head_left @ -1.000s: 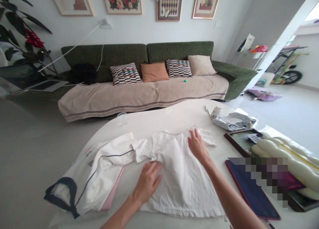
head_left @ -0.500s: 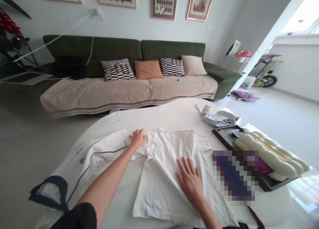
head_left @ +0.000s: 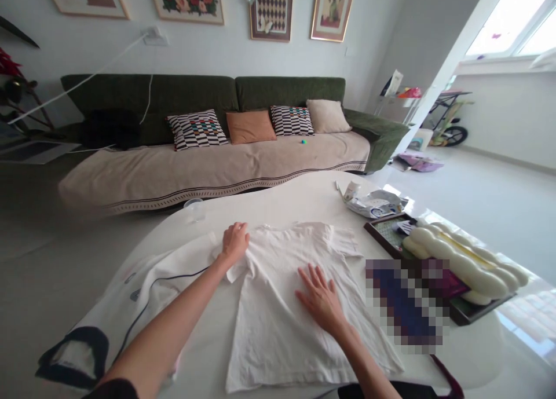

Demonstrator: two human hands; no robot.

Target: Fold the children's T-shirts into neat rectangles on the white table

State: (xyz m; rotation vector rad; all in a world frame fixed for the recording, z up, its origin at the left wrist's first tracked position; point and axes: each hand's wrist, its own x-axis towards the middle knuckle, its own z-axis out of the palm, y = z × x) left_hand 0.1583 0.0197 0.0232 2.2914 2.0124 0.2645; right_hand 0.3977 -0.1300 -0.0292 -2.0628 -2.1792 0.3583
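A white T-shirt [head_left: 282, 329] lies spread on the white table, its neckline pointing away from me and its lower edge toward me. At its left shoulder, my left hand [head_left: 236, 241] is closed with bent fingers on the fabric. My right hand [head_left: 320, 297] rests flat on the shirt's front, right of the middle, with fingers spread. Beside the shirt on the left lies another white garment [head_left: 174, 263] with dark blue trim, partly hidden beneath my left forearm.
A dark tray [head_left: 382, 237] holding a cream puffy object [head_left: 460, 260] stands at right. Behind it lies a silver-white packet [head_left: 376, 203]. A clear cup [head_left: 194, 209] sits at the far left table edge [head_left: 278, 186]. A green sofa [head_left: 174, 98] is beyond.
Around the left shoulder the bunched fabric now lies smoother, and the left sleeve has spread out. My left hand's fingers have curled in more. My right hand stays flat; the view has shifted slightly.
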